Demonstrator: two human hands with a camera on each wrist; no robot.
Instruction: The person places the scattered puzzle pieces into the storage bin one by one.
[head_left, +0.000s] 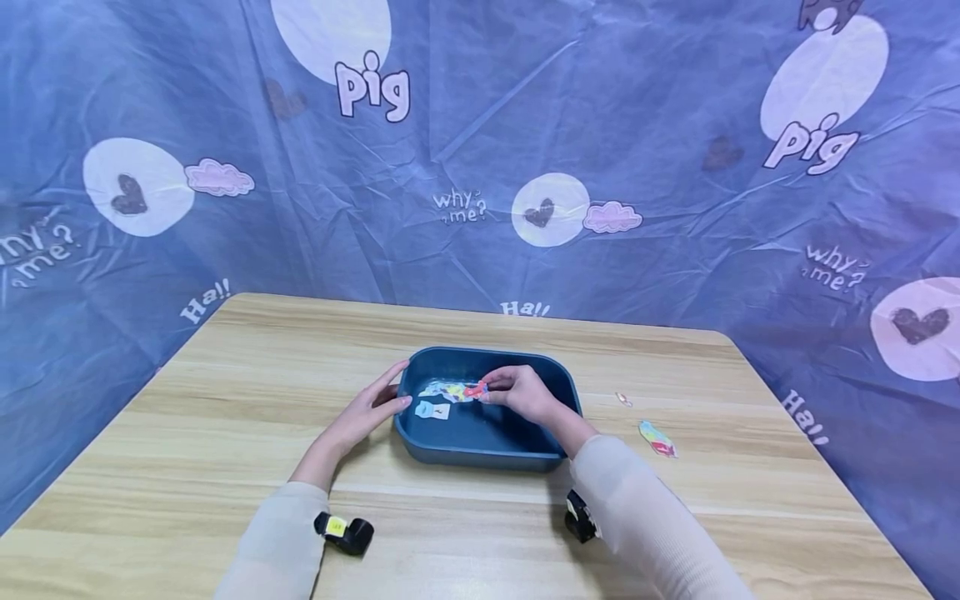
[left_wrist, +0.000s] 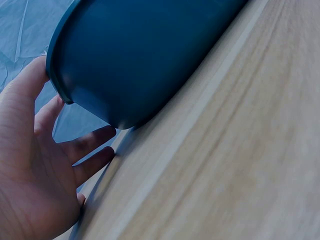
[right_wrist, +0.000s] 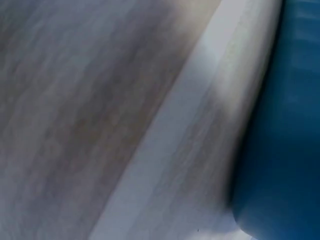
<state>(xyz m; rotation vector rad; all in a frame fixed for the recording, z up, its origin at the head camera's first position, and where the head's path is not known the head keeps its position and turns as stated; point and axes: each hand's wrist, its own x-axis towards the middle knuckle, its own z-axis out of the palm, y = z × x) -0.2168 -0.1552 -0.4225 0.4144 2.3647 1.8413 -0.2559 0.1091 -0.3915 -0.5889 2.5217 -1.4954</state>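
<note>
A dark blue rectangular basin stands on the table. Against its left end rests my left hand, thumb and index finger touching the rim; the left wrist view shows the other fingers spread, fairly straight, beside the outer wall. Inside the basin, my right hand pinches a small red cutout between thumb and fingertips. Just left of it lie colourful cutouts, overlapping. A pale blue and white cutout lies nearer the front. The right wrist view shows the basin's outer wall, but no hand.
Right of the basin, a green, yellow and red cutout and a tiny cutout lie on the wooden table. A printed blue cloth hangs behind the table. Each wrist carries a black camera.
</note>
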